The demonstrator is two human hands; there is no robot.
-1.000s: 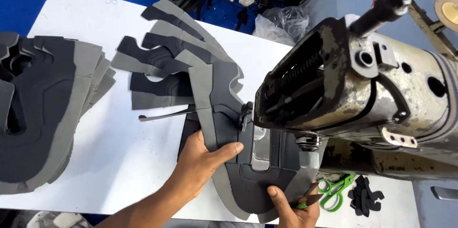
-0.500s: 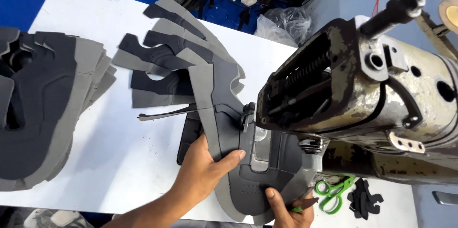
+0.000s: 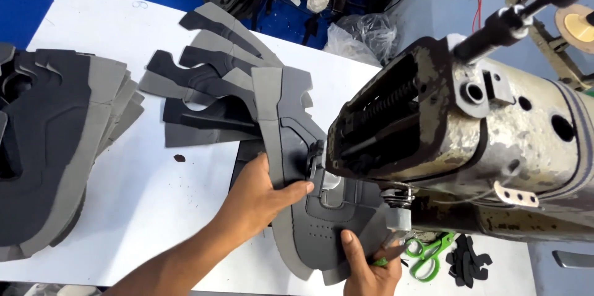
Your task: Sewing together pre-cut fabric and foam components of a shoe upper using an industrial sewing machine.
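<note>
A dark grey shoe upper piece [image 3: 322, 234] with a lighter grey strip lies under the head of a worn metal sewing machine [image 3: 470, 141]. My left hand [image 3: 260, 200] presses flat on the piece's left part, thumb stretched toward the needle area [image 3: 318, 166]. At the near edge of the piece my right hand [image 3: 365, 268] pinches it, with a small green-handled tool tucked in the fingers.
A fan of grey and black cut pieces [image 3: 216, 85] lies behind my left hand. A tall stack of similar pieces [image 3: 49, 147] sits at the table's left. Green scissors [image 3: 427, 256] and small black scraps [image 3: 467, 259] lie right of my right hand.
The piece has shifted slightly under the machine head, and both hands have moved with it. The view has drifted a little.
</note>
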